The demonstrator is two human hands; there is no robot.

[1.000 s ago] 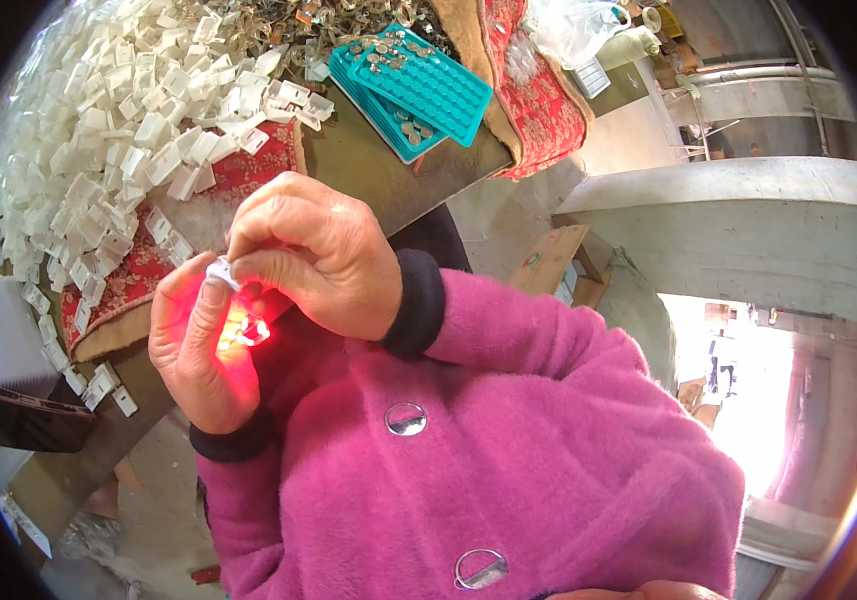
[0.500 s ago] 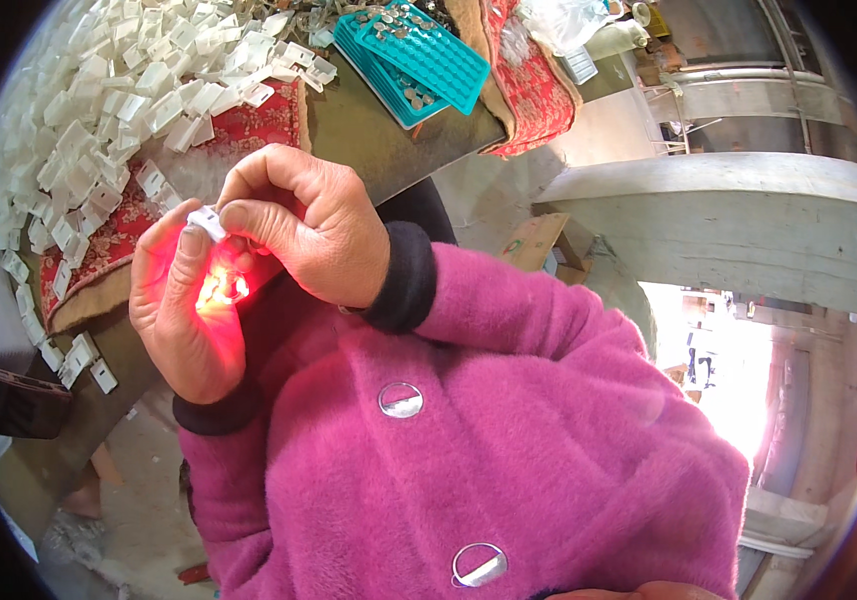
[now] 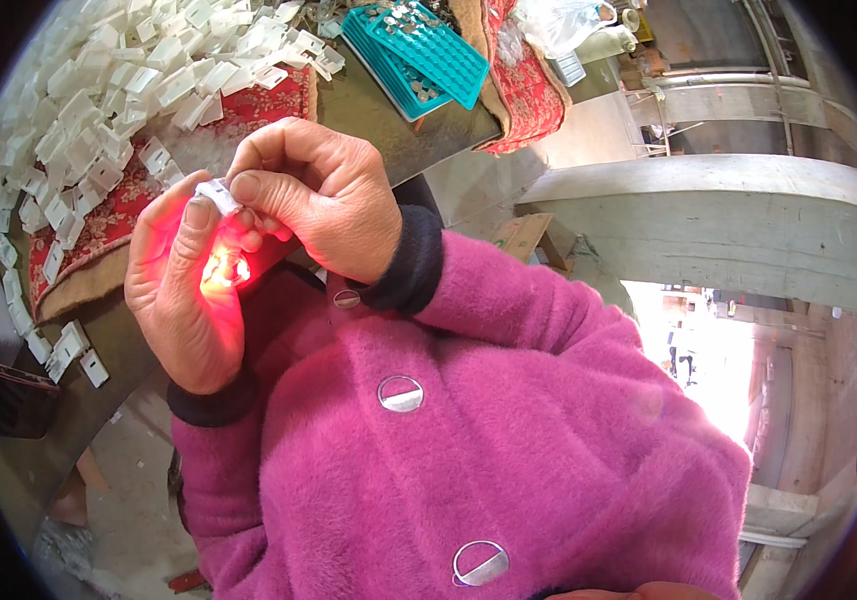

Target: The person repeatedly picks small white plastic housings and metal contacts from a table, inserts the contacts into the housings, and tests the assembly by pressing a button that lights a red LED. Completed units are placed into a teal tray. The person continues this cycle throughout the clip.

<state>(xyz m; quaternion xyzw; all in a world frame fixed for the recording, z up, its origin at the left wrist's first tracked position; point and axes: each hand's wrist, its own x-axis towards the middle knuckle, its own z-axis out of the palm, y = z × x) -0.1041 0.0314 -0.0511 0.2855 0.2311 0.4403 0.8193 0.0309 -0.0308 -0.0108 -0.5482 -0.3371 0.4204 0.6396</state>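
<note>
I am pinching a small white clip (image 3: 217,195) between both thumbs, left hand (image 3: 189,285) cupping beneath, right hand (image 3: 314,205) closing over it, close to my chest for control. A red glow (image 3: 224,268) is showing. More white clips (image 3: 99,110) are heaping on the bench (image 3: 389,130).

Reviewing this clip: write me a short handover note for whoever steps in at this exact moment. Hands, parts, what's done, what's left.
Left hand: raised at chest height, thumb pressing on a small white plastic piece; a red glow shows in the palm.
Right hand: pinching the same piece from the other side.
Parts: a big pile of white pieces lies on the red patterned cloth; stacked teal trays sit beyond it.
Done: cannot tell how many are finished.
Left: the piece in hand is not yet set down; the pile probably remains to be worked through.
</note>
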